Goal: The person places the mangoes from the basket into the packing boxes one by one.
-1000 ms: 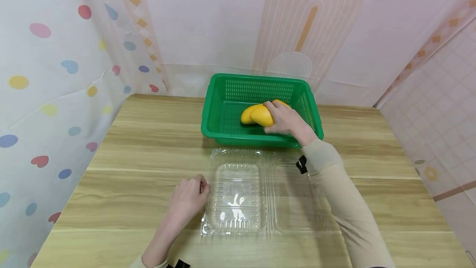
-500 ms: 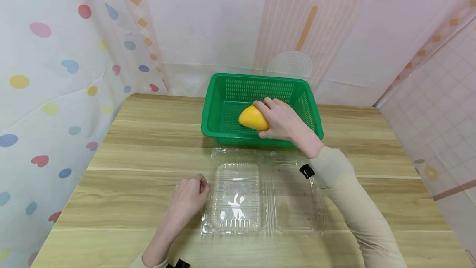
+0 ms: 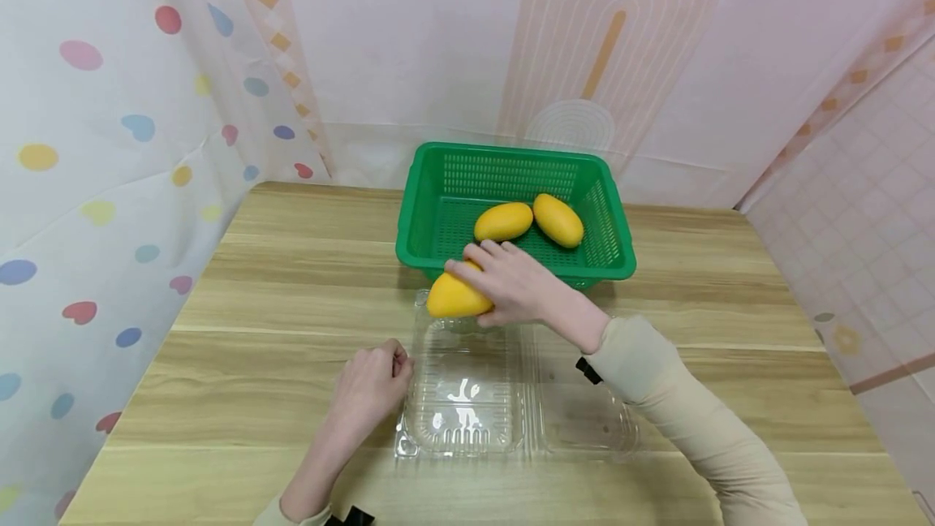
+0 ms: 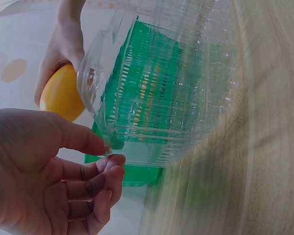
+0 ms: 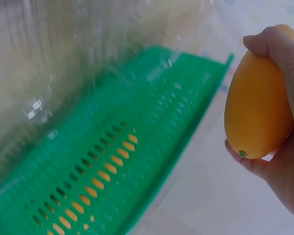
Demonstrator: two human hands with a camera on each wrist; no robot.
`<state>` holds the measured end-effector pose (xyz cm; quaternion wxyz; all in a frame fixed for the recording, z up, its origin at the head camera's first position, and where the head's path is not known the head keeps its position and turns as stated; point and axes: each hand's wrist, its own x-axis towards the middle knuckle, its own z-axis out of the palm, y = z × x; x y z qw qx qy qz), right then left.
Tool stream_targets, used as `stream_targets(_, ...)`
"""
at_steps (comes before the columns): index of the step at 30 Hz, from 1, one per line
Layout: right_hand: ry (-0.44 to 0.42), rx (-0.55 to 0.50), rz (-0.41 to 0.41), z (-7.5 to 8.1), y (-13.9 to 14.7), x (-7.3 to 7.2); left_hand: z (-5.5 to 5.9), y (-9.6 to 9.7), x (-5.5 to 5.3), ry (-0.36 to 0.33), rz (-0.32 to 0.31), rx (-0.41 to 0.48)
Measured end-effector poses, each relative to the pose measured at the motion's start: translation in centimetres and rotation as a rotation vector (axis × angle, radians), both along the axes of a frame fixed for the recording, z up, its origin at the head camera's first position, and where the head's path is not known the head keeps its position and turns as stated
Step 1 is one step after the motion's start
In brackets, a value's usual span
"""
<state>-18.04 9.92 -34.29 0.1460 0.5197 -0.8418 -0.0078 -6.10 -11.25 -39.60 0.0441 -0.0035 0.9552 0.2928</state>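
The right hand [image 3: 517, 286] grips one mango [image 3: 454, 295], not yet set down, over the far end of the clear container [image 3: 467, 368]; the left hand [image 3: 368, 384] pinches its left edge. Two mangoes [image 3: 504, 222] apparently await in the green basket [image 3: 407, 234].

Wood-grain table [image 3: 277, 307] before pastel patterned cloth [image 3: 409, 39]

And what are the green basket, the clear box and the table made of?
The green basket looks like smooth plastic: its walls have rows of even slots. The clear box seems thin, glossy plastic, with bright glints and ridges. The table has wood-like grain, slightly shiny; real wood or printed, I can't tell.
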Motion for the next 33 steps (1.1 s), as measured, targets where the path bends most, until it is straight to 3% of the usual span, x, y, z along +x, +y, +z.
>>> stream_targets(12, 0.006, 0.157, 0.114, -2.5, -1.8, 1.6, -0.1, 0.0, 0.0, -0.006, 0.004, 0.004)
stream_targets(23, -0.054, 0.321, 0.096, -4.9, -2.7, 2.0, 0.1, -0.1, 0.3, -0.034, -0.002, 0.013)
stream_targets(33, -0.062, 0.360, 0.104, -6.3, -3.5, 2.2, 0.1, -0.1, 0.3, -0.035, -0.006, 0.031)
